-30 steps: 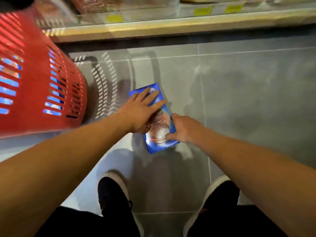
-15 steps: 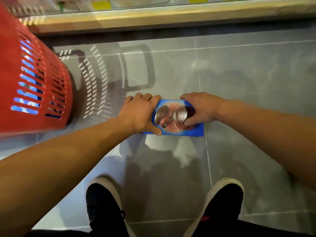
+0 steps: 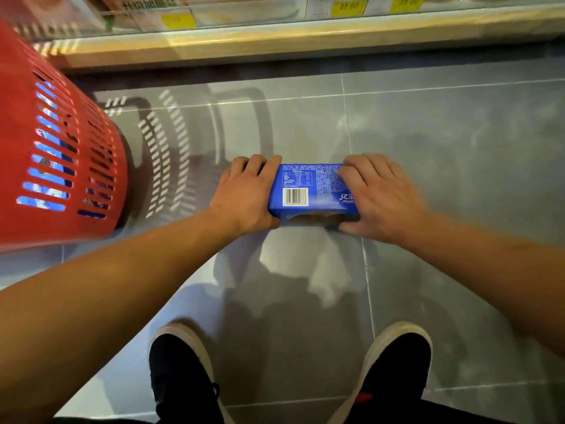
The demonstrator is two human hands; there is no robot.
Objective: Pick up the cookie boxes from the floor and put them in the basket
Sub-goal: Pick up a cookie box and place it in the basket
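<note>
Nearest, two black shoes (image 3: 183, 377) with pale soles, planted on the grey tiled floor (image 3: 458, 148). Above them, both bare forearms reaching forward. Left hand (image 3: 244, 194) curled round the left end of a blue cookie box (image 3: 305, 191), fingers over its far edge, thumb at the near side. Right hand (image 3: 379, 194) gripping the right end likewise, fingers draped over the top. Box held level between the hands, barcode and printed panel facing up, cookie picture on the near side; lifted or touching the floor, cannot tell. Left of that, a red slotted basket (image 3: 61, 148), blue packaging showing through its slots. Farthest, a shelf edge (image 3: 305, 35) with yellow price tags (image 3: 348, 6).
</note>
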